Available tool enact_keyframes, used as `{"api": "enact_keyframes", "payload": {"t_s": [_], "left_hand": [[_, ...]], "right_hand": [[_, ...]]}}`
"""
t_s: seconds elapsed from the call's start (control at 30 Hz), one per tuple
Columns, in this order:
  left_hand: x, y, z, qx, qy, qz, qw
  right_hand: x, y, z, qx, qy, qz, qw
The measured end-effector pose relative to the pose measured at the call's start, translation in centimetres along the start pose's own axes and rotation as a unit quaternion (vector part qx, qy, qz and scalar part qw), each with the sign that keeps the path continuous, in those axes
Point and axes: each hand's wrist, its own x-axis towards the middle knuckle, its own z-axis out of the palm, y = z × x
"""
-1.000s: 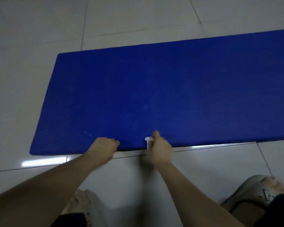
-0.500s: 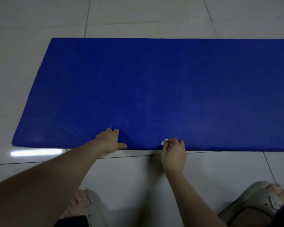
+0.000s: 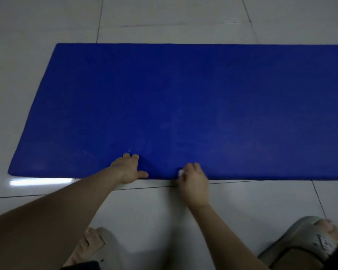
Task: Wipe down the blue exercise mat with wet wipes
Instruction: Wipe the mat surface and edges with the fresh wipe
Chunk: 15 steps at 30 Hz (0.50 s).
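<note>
Left hand (image 3: 128, 168) presses mat (image 3: 183, 94); right hand (image 3: 193, 182) pinches wipe (image 3: 180, 172)

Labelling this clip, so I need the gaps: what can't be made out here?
Head view only:
wet wipe: just a white scrap shows; the right hand covers the rest.
blue exercise mat: right end cut off by the frame edge.
left hand: fingers bent at the mat's near edge; pressing or gripping, unclear.

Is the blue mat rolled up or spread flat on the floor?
Spread flat: the mat lies unrolled on the floor tiles.
</note>
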Motion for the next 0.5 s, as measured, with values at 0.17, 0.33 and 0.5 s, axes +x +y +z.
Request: {"api": "enact_keyframes", "payload": {"t_s": [0.17,0.33,0.5], "left_hand": [[0.0,0.1,0.1,0.007,0.002,-0.003,1.000],[0.1,0.1,0.1,0.016,-0.003,-0.007,1.000],[0.2,0.3,0.1,0.021,0.003,-0.006,1.000]], "right_hand": [[-0.4,5.2,-3.9,-0.010,0.072,0.143,0.987],[-0.7,-1.5,0.2,0.045,-0.008,0.129,0.991],[-0.6,-3.6,1.4,0.096,-0.055,0.100,0.989]]}}
